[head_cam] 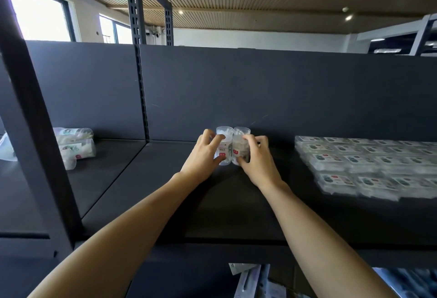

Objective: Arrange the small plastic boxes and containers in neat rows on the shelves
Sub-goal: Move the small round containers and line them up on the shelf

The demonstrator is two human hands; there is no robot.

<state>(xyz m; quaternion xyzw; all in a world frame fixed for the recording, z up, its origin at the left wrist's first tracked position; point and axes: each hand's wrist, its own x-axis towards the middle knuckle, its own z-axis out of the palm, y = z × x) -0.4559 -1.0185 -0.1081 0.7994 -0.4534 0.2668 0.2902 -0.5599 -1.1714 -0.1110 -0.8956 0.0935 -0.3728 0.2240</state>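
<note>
Two clear round containers stand upright and touching each other on the dark shelf (151,179), close to its back panel. My left hand (203,158) grips the left container (223,143). My right hand (257,159) grips the right container (241,144). Both hold white contents and carry a label with a red mark. To the right, several flat clear boxes (369,165) lie in neat rows on the same shelf.
Up to three clear round containers (75,144) lie on their sides at the left, partly hidden by a dark upright post (40,132). A slotted upright (142,99) divides the back panel. Packaged goods (250,281) show on a lower shelf.
</note>
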